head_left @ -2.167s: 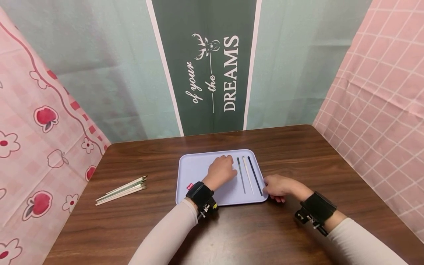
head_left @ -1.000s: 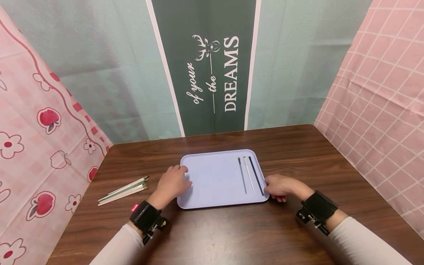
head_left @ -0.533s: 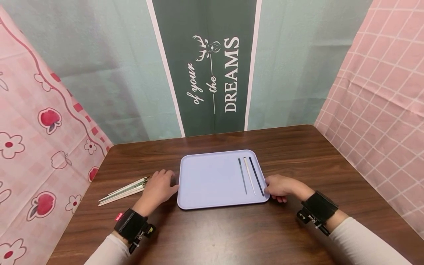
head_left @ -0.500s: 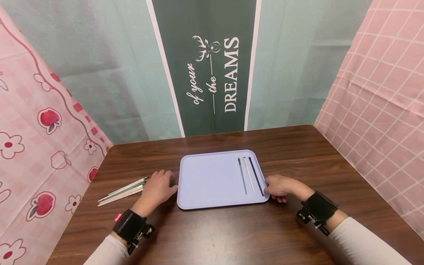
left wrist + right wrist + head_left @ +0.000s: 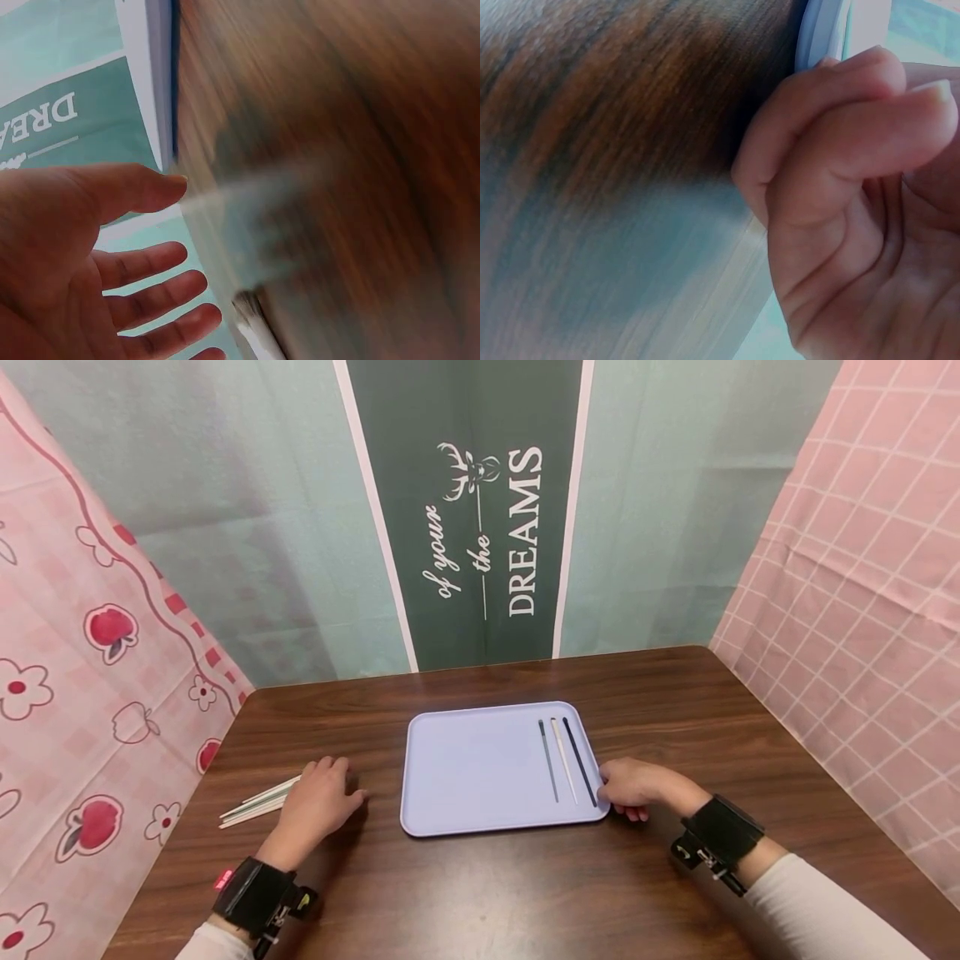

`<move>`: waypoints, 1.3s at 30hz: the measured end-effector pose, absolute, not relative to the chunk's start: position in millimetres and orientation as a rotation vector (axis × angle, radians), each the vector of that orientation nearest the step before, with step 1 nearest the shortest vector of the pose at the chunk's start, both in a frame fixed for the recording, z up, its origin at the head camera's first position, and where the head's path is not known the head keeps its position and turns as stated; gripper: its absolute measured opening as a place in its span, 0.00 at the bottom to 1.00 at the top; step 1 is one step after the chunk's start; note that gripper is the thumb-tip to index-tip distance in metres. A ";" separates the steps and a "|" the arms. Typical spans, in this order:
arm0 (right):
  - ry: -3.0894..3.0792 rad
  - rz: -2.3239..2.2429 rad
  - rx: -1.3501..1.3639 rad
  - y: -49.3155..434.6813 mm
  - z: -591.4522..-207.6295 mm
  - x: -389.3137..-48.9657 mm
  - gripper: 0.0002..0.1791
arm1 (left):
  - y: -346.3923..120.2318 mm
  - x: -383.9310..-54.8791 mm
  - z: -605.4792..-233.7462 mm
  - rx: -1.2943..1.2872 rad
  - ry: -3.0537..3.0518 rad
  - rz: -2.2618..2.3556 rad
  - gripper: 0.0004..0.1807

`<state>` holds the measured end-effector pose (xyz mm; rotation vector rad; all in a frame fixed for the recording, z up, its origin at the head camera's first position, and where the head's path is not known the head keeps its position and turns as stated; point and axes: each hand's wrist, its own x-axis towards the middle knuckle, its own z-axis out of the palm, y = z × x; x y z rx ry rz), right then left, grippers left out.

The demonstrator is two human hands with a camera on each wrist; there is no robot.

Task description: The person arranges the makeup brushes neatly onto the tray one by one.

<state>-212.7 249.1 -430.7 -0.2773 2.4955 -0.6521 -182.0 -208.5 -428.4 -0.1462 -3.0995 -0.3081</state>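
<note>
White sleeves (image 5: 825, 902) and black wristbands (image 5: 723, 831) come first. The left hand (image 5: 318, 797) hovers over one end of a bunch of pale and green brushes (image 5: 258, 807) lying on the counter (image 5: 480, 893), left of the tray (image 5: 480, 768); its grip is loose, fingers apart, holding nothing, and whether it touches them I cannot tell. The right hand (image 5: 633, 783), fingers curled, grips the lilac tray's right rim by the near corner. Inside the tray, side by side along its right side, lie a grey-green brush (image 5: 548, 761), a white brush (image 5: 565, 762) and a black brush (image 5: 580, 762). Farther back hangs a green cloth (image 5: 285, 527) printed "DREAMS", between two pink cloths (image 5: 862, 527).
</note>
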 end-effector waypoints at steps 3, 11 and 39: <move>2.491 -0.661 -0.273 249.0 -430.9 -212.4 0.04 | -218.6 -178.2 -430.1 -0.119 -3.107 -0.317 0.29; 2.483 -0.665 -0.262 249.0 -431.1 -212.1 0.04 | -245.0 -168.0 -434.9 -0.076 -3.087 -0.310 0.26; 2.473 -0.648 -0.243 248.5 -430.5 -213.3 0.05 | -281.1 -157.8 -431.8 0.069 -3.161 -0.351 0.14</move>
